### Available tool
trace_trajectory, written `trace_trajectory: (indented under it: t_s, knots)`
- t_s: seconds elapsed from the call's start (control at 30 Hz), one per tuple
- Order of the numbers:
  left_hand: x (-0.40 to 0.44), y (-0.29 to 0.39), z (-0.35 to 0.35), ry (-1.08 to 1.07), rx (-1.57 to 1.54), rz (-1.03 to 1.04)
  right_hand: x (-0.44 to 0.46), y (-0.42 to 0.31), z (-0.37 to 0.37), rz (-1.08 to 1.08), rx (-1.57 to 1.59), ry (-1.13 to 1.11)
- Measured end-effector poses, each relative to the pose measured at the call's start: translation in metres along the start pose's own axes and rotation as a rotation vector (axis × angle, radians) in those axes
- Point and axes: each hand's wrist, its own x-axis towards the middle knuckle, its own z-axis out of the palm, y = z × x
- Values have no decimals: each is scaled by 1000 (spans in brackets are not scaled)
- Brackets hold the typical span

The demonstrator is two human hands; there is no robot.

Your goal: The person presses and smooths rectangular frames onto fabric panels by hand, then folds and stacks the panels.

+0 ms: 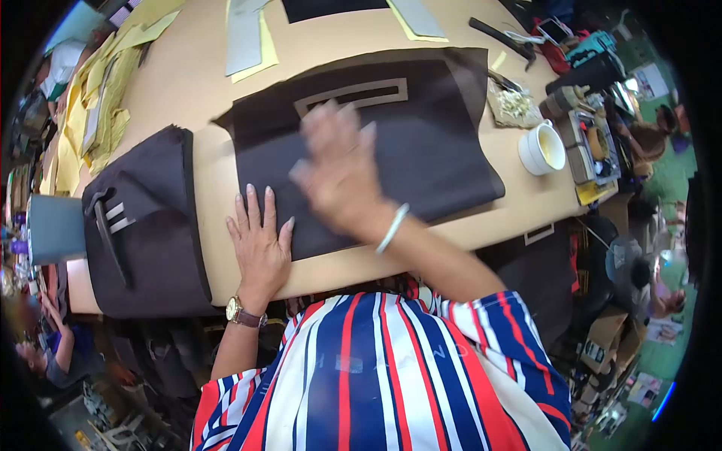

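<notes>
A dark fabric piece (pixel 429 150) lies spread on the pale table, with a light rectangular frame (pixel 395 90) around a slot near its upper part. My left hand (pixel 261 244) rests flat at the fabric's lower left edge, fingers apart, holding nothing. Over the middle of the fabric is my right hand (pixel 338 169), fingers spread and a little blurred, with nothing in it; whether it touches the cloth is unclear. To the left lies a stack of dark fabric pieces (pixel 154 225) with a dark strap and small light strips on top.
A white cup (pixel 541 149) stands at the right, near a pad with scraps (pixel 515 105) and a box of tools (pixel 590 143). A hammer (pixel 500 39) lies at the upper right. Yellow sheets (pixel 94 98) are at the upper left. Another person (pixel 64 349) is at the lower left.
</notes>
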Motion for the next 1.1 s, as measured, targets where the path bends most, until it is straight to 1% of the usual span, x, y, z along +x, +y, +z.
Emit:
trace_trajectory:
  t_s: [0.03, 0.07, 0.1, 0.13, 0.23, 0.33, 0.37, 0.4, 0.43, 0.47, 0.5, 0.57, 0.6, 0.67, 0.7, 0.73, 0.77, 0.8, 0.83, 0.87, 0.9, 0.93, 0.97, 1.03, 1.07, 1.1]
  knots:
    - [0, -2, 1, -3, 0, 5, -18, -28, 14, -25, 131, -28]
    - [-1, -3, 2, -9, 1, 9, -35, -41, 24, -69, 209, -78]
    - [-2, -4, 3, 0, 13, 19, -41, -45, 23, -60, 266, -176]
    - [-2, -4, 3, 8, 25, 25, -44, -39, 21, -43, 238, -188]
    - [-1, -1, 2, 24, 39, 24, -49, 11, -2, 20, 69, -206]
    - [0, -2, 2, 17, 57, 22, -65, 85, -37, 94, -50, -151]
    - [0, -2, 1, 11, 61, 21, -71, 112, -53, 151, -86, -168]
    - [0, -1, 0, 5, 65, 19, -80, 142, -63, 142, -154, -107]
    - [1, 0, -1, 13, 64, 17, -86, 169, -77, 264, -70, -189]
    - [1, 2, -2, 20, 63, 13, -89, 183, -92, 208, -186, -53]
    - [2, 3, -5, 26, 63, 9, -92, 195, -106, 230, -452, -123]
    - [9, 2, -15, 99, 96, 85, -96, 213, -114, 161, -455, -49]
    - [15, 1, -20, 141, 111, 123, -98, 217, -109, 183, -399, 45]
    - [37, -1, -28, 155, 69, 111, -99, 220, -95, 212, -289, 229]
    - [49, 0, -32, 163, 51, 102, -94, 212, -98, 299, -218, 272]
    - [62, 4, -40, 235, 88, 164, -89, 196, -102, 390, -140, 312]
    - [73, 4, -40, 183, 94, 139, -84, 184, -105, 481, -60, 352]
    - [85, 2, -38, 132, 102, 116, -78, 180, -106, 480, -29, 422]
    - [95, -1, -35, 79, 108, 97, -70, 176, -107, 495, -2, 399]
    - [103, -5, -29, 119, 145, 134, -63, 170, -109, 513, 23, 376]
    - [109, -4, -28, 106, 133, 108, -57, 164, -113, 535, 47, 351]
    - [115, -2, -28, 91, 120, 83, -49, 158, -118, 610, 62, 240]
    - [121, -1, -28, 77, 109, 56, -45, 156, -116, 579, 6, 203]
    - [130, 0, -25, 193, 120, 90, -37, 157, -113, 508, -104, 124]
    - [134, 0, -22, 250, 124, 106, -34, 161, -110, 482, -111, 38]
    - [139, -1, -19, 282, 96, 101, -31, 171, -98, 404, -150, 114]
